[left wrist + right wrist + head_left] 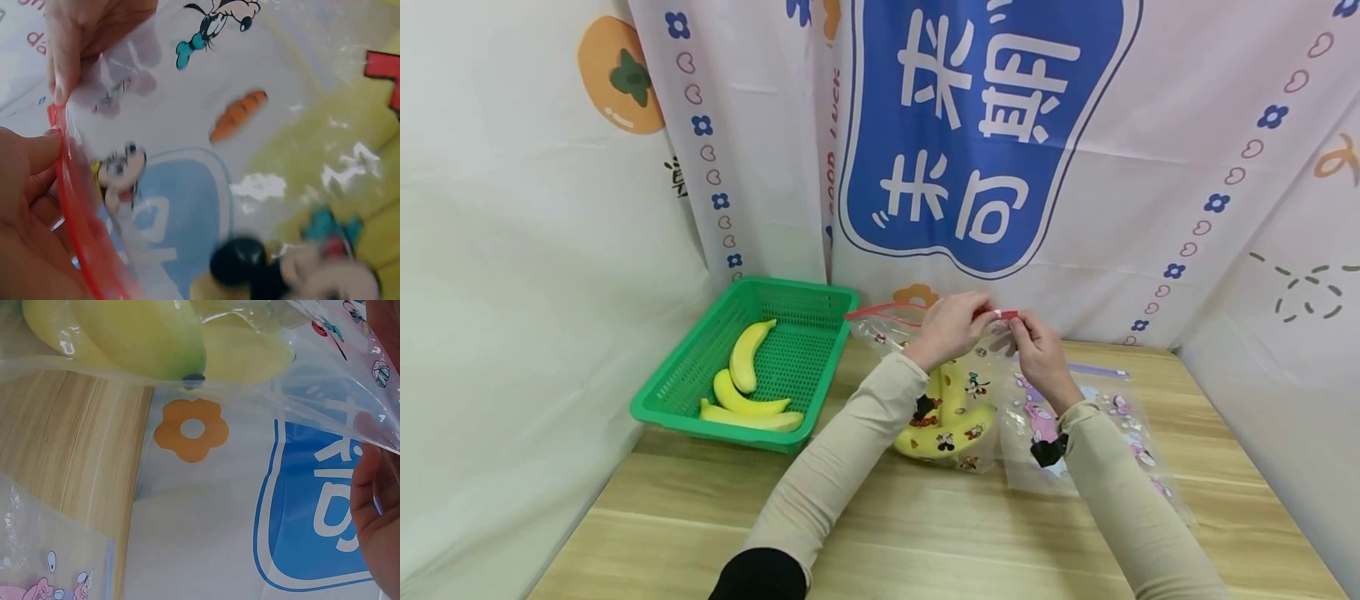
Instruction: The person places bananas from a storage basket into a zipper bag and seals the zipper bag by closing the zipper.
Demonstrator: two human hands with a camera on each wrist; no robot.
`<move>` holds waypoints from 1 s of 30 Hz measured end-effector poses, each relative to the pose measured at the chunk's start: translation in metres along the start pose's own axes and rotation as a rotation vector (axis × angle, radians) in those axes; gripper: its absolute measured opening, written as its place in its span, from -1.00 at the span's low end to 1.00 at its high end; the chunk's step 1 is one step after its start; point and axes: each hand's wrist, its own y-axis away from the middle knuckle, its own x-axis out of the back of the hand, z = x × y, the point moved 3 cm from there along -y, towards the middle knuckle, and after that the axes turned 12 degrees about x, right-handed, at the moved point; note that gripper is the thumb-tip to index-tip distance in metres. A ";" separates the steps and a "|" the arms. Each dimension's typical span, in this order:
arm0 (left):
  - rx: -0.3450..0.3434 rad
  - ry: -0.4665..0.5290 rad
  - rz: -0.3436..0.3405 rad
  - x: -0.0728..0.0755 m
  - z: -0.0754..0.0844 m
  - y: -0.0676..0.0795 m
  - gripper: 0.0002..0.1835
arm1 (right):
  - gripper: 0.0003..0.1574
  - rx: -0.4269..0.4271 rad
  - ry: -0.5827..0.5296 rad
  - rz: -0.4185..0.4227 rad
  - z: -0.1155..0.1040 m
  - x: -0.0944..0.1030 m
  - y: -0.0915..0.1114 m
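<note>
A clear zip bag (981,367) with cartoon figures and a red zip edge (887,309) is held up by its top, with yellow bananas (917,443) inside. My left hand (953,329) pinches the red edge close to its right end. At that end's corner, my right hand (1043,358) pinches the bag between thumb and fingers. In the left wrist view the thumb and fingers (37,156) of the left hand grip the red strip, near the other hand's fingertips. The zip's left part seems to gape a little.
On the left stands a green basket (655,400) with three bananas (748,354) in it. A second clear bag (1131,425) with pink figures and a purple zip lies flat under my right forearm. A printed curtain (775,167) hangs behind the wooden table (925,533).
</note>
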 end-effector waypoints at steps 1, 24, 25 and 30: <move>0.009 -0.003 0.005 0.000 -0.002 0.001 -0.84 | -0.72 -0.010 -0.003 0.006 0.001 0.000 0.001; -0.004 0.030 0.013 0.003 -0.017 0.005 -0.82 | -0.68 -0.024 0.002 0.015 0.017 0.002 0.002; 0.000 0.024 0.013 0.003 -0.018 0.005 -0.82 | -0.67 -0.030 0.001 0.017 0.022 0.003 0.003; 0.017 0.012 0.011 0.004 -0.025 0.007 -0.83 | -0.63 -0.052 0.007 0.023 0.039 0.004 0.005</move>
